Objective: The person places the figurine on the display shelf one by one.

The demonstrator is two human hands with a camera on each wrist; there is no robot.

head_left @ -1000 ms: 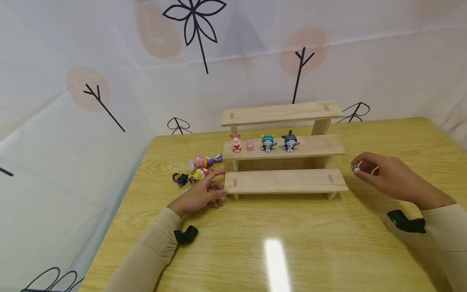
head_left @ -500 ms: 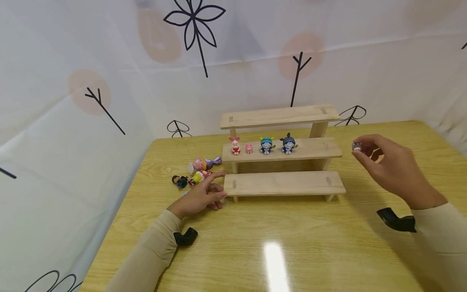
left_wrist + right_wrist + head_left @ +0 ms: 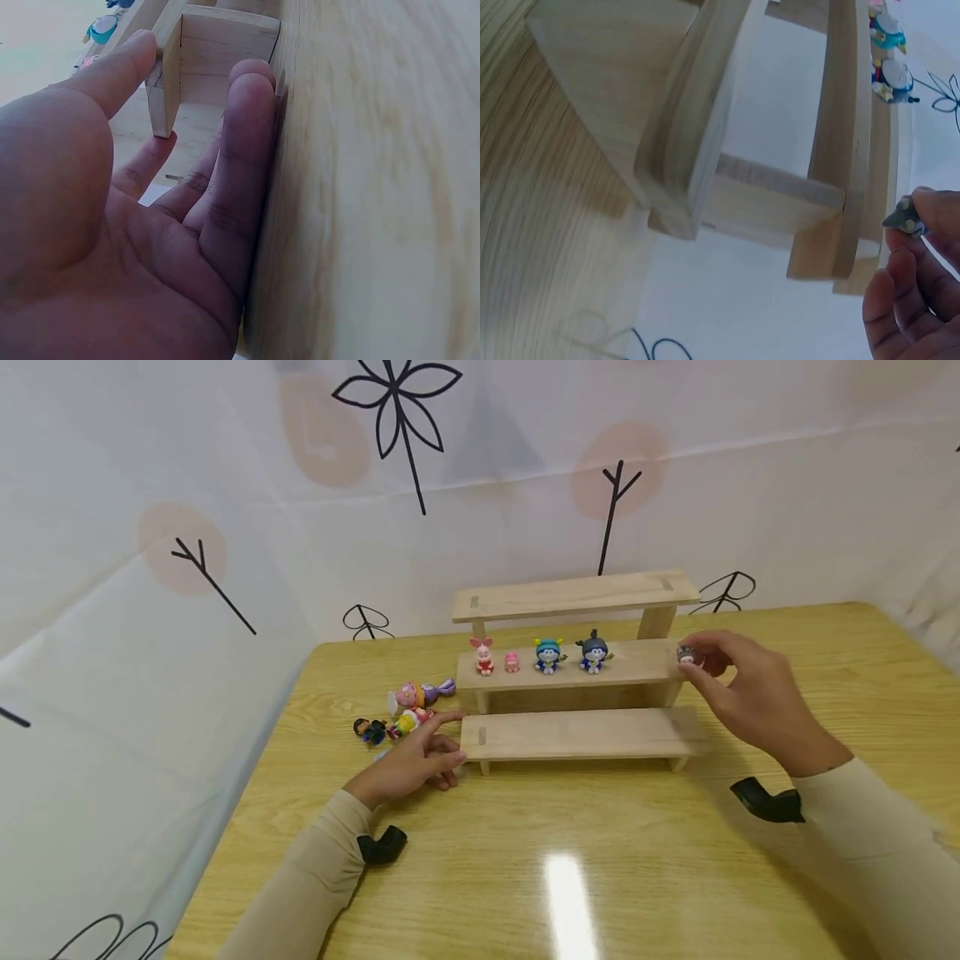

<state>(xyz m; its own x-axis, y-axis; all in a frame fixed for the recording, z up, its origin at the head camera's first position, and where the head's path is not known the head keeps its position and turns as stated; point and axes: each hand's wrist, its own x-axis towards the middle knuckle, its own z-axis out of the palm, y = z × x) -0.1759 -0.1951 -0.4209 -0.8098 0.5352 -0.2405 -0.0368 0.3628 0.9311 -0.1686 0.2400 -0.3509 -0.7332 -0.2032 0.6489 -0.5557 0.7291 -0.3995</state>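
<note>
A three-step wooden display stand (image 3: 577, 732) stands on the table. My left hand (image 3: 412, 760) rests on the table at the stand's left end. Its thumb and index finger touch the edges of the lowest step, and the other fingers extend beneath, as the left wrist view shows. Between thumb and fingertips, my right hand (image 3: 757, 693) pinches a small grey figurine (image 3: 907, 217) at the right end of the middle step. Whether the figurine touches the wood I cannot tell. Along that step sit a pig figurine (image 3: 483, 658), a tiny pink figurine (image 3: 512, 662) and two blue-suited figurines (image 3: 548, 657).
Left of the stand, several figurines lie on the table: a pink-and-purple one (image 3: 420, 695), a dark-haired one (image 3: 370, 731) and a yellow-and-red one (image 3: 411, 720). A light-blue item is mostly hidden by my left hand. A patterned cloth (image 3: 510, 527) hangs behind.
My right hand has risen from beside the lowest step and moved left to the middle step's right end, carrying the grey figurine. My left hand has stayed in place.
</note>
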